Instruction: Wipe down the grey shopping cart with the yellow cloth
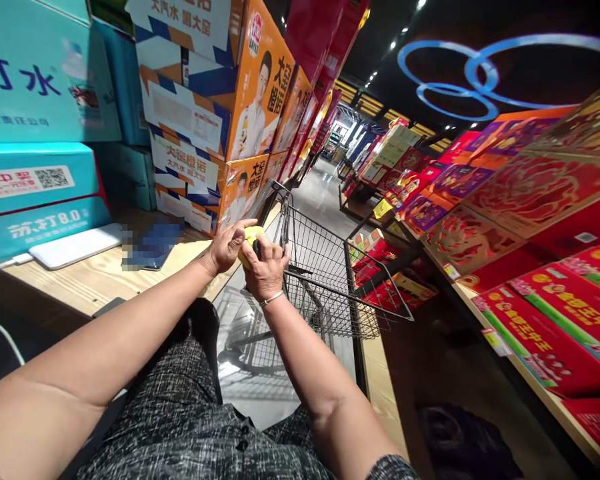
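Both hands meet in front of my body around a small yellow object (253,235), whose kind I cannot make out. My left hand (225,249) grips its left side, thumb and fingers bent against it. From the right, my right hand (267,270) closes over it with curled fingers, a bracelet on that wrist. Something small and dark (257,248) shows between the right fingers and the yellow surface. Much of the yellow object is hidden by the fingers. Just beyond the hands stands a black wire shopping cart (320,250).
On the wooden ledge (87,287) at left lie a white power bank-like slab (77,247) with a cable and a dark blue phone-like item (157,247). Orange drink cartons (257,93) and turquoise cartons (40,180) are stacked behind. Red gift boxes (545,327) fill the right shelves.
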Action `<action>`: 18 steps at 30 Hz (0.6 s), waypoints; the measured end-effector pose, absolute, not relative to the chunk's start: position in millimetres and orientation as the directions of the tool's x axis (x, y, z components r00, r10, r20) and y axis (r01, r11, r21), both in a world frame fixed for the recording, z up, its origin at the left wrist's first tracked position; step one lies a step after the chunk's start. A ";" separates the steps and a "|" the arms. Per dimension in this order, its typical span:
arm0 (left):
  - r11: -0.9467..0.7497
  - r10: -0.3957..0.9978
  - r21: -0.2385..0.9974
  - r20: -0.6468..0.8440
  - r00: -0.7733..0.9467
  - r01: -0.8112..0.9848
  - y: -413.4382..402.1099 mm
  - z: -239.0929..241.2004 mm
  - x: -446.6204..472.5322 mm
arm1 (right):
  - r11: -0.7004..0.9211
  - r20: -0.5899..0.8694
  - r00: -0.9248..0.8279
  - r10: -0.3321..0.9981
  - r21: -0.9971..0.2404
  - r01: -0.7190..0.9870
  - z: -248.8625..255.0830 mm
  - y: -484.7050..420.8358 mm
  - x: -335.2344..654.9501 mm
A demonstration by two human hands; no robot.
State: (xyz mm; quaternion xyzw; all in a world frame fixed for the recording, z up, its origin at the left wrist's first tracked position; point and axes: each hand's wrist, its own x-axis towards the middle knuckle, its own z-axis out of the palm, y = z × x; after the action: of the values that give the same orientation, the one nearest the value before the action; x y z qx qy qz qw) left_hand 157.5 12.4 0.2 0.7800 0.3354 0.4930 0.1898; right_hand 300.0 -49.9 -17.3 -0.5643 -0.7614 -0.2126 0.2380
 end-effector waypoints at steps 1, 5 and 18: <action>-0.716 0.696 0.612 0.661 0.279 0.338 14.0 -0.6 158.1 | 0.279 0.604 -0.268 0.750 0.078 0.957 -19.5 -45.3 303.8; -0.744 0.668 0.597 0.687 0.287 0.302 22.8 -3.3 156.1 | 0.352 0.662 -0.350 0.663 0.136 0.926 -33.6 -32.9 325.5; -0.829 0.540 0.270 0.614 0.576 0.489 42.6 -2.2 139.3 | 0.492 0.629 -0.532 0.567 0.258 0.831 -119.2 -58.6 408.7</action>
State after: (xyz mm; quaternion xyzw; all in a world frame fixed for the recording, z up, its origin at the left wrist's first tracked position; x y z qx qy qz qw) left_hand 139.3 42.6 -2.2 0.8870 0.2898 0.3578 0.0356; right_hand 408.7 -58.6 -119.2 -0.4210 -0.8302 -0.2767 0.2386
